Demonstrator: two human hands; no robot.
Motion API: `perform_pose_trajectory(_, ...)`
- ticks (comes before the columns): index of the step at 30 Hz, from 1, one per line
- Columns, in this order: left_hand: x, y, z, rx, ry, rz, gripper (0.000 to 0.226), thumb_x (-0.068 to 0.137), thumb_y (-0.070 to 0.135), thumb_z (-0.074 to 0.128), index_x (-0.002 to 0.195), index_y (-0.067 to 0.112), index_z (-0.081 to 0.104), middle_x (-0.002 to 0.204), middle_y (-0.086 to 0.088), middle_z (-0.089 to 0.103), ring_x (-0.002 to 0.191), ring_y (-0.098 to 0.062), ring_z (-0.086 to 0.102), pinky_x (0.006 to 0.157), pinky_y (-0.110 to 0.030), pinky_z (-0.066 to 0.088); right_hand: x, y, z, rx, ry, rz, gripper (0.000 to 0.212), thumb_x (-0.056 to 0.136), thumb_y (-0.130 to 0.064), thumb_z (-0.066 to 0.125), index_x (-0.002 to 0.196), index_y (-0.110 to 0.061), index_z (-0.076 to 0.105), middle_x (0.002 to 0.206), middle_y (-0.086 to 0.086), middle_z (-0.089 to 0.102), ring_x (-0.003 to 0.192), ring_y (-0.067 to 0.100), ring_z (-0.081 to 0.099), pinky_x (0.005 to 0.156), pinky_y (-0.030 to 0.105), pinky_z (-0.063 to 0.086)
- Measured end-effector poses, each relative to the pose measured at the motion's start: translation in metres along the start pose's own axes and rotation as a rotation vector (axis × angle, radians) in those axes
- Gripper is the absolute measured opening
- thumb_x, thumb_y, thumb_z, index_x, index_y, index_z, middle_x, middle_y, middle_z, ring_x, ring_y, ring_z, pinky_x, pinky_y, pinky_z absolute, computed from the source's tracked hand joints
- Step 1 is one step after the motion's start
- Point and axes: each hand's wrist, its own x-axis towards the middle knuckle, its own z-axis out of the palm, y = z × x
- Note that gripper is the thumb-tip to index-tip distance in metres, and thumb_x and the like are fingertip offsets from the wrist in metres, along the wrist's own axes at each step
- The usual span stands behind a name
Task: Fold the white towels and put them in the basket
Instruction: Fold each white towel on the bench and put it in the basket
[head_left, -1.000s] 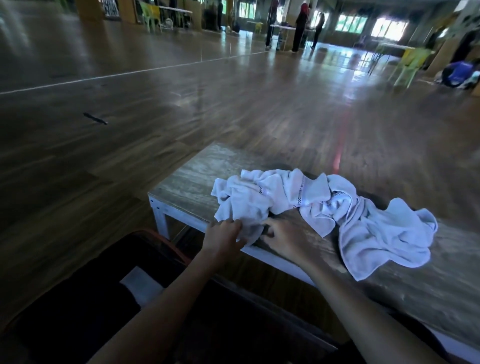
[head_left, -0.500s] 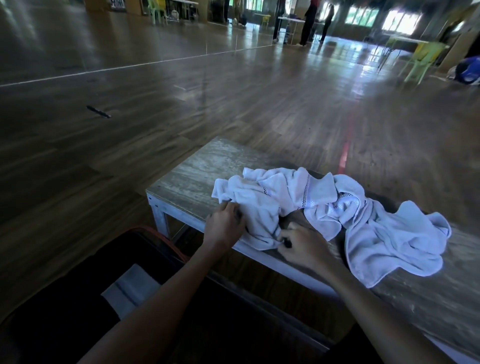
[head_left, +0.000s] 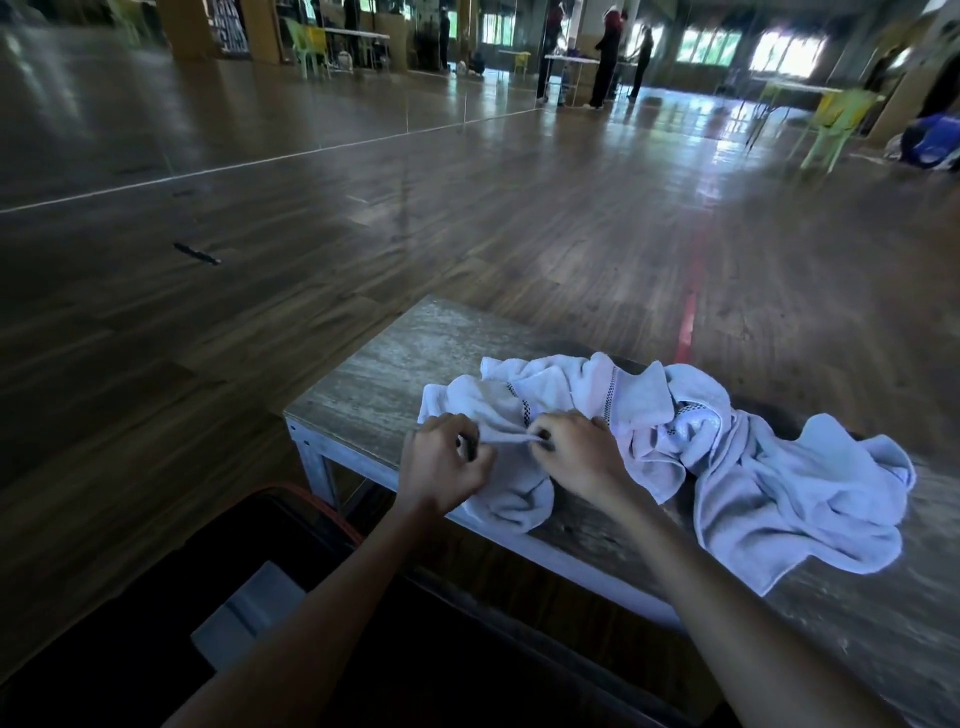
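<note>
Now both hands, left (head_left: 442, 470) and right (head_left: 583, 457), pinch the towel (head_left: 483, 402), its edge stretched left-to-right

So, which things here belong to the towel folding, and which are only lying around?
For the job: white towels crumpled on the bench; left hand and right hand, both pinching one towel edge; dark basket holding a folded towel.
Just lying about: small dark object on the floor; green chair; blue bundle.

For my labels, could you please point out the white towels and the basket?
white towels (head_left: 779, 509): head view, on the loose right-hand spread.
basket (head_left: 130, 649): head view, on its dark inner side.
</note>
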Motion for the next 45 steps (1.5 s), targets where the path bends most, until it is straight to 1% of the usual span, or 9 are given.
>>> perform_pose_trajectory(3,0.004,-0.006,-0.009,0.052,0.009,0.012,0.024,0.075,0.035,0.057,0.055,0.023,0.051,0.055,0.012,0.048,0.059,-0.008,0.053,0.056,-0.025,0.038,-0.018,0.013,-0.004,-0.092,-0.028,-0.04,0.008,0.079,-0.025,0.053,0.075,-0.02,0.058,0.073,-0.005,0.062,0.082,0.014,0.057,0.08,0.033,0.031)
perform_pose_trajectory(9,0.033,-0.02,0.005,0.134,-0.219,-0.179,0.042,0.089,0.042,0.053,0.124,0.021,0.057,0.124,0.0,0.06,0.115,-0.022,0.053,0.096,-0.045,0.041,-0.039,0.043,-0.023,-0.288,-0.245,-0.006,0.018,0.085,-0.037,0.054,0.07,-0.028,0.056,0.067,-0.01,0.055,0.08,0.012,0.05,0.097,0.037,0.025)
perform_pose_trajectory(15,0.038,-0.013,0.019,-0.08,-0.249,-0.045,0.041,0.073,0.048,0.039,0.077,0.019,0.068,0.082,0.004,0.068,0.082,-0.011,0.059,0.084,-0.044,0.044,-0.017,0.033,-0.04,-0.087,-0.146,-0.012,0.014,0.088,-0.027,0.05,0.086,-0.033,0.062,0.082,-0.015,0.063,0.084,0.007,0.059,0.094,0.037,0.031)
perform_pose_trajectory(18,0.032,-0.01,0.016,-0.191,-0.203,-0.017,0.046,0.073,0.043,0.037,0.08,0.012,0.069,0.089,0.002,0.07,0.087,-0.01,0.056,0.085,-0.035,0.04,0.006,0.016,-0.034,0.041,0.006,-0.101,0.018,0.088,-0.031,0.055,0.104,-0.033,0.061,0.091,-0.013,0.06,0.09,0.006,0.055,0.085,0.035,0.031)
perform_pose_trajectory(24,0.028,-0.021,0.002,-0.145,-0.156,0.044,0.017,0.078,0.045,0.055,0.072,0.032,0.064,0.079,0.018,0.066,0.09,-0.005,0.056,0.09,-0.046,0.038,0.032,-0.013,-0.025,0.106,-0.189,-0.236,0.035,0.091,-0.037,0.055,0.125,-0.045,0.053,0.085,-0.02,0.042,0.098,0.004,0.039,0.084,0.034,0.024)
perform_pose_trajectory(29,0.031,-0.018,-0.013,-0.067,-0.144,0.151,0.012,0.082,0.04,0.061,0.073,0.033,0.064,0.073,0.016,0.065,0.081,-0.001,0.055,0.088,-0.039,0.026,0.043,-0.018,-0.025,0.142,-0.242,-0.25,0.003,0.086,-0.039,0.062,0.086,-0.041,0.06,0.084,-0.015,0.049,0.089,0.002,0.042,0.088,0.038,0.033)
perform_pose_trajectory(31,0.034,-0.019,-0.019,-0.032,-0.158,0.182,0.015,0.082,0.043,0.06,0.075,0.03,0.065,0.069,0.018,0.063,0.076,0.002,0.053,0.086,-0.038,0.026,0.041,-0.019,-0.033,0.153,-0.236,-0.246,0.015,0.083,-0.039,0.066,0.075,-0.036,0.054,0.077,-0.016,0.046,0.082,0.0,0.039,0.086,0.037,0.03)
perform_pose_trajectory(38,0.063,0.01,-0.058,0.199,-0.374,0.339,0.023,0.081,0.054,0.059,0.081,0.032,0.065,0.073,0.022,0.058,0.075,0.013,0.039,0.078,-0.033,0.021,0.031,-0.025,-0.102,0.129,-0.242,-0.245,0.017,0.082,-0.036,0.069,0.073,-0.036,0.055,0.091,-0.014,0.062,0.097,0.0,0.044,0.093,0.033,0.021)
perform_pose_trajectory(45,0.123,0.107,-0.128,0.241,-0.193,0.418,0.019,0.084,0.048,0.061,0.082,0.029,0.063,0.064,0.02,0.054,0.069,0.003,0.049,0.072,-0.03,0.017,0.035,-0.038,-0.208,0.103,-0.065,-0.242,0.019,0.077,-0.032,0.074,0.069,-0.036,0.058,0.069,-0.015,0.059,0.071,-0.003,0.054,0.096,0.039,0.03)
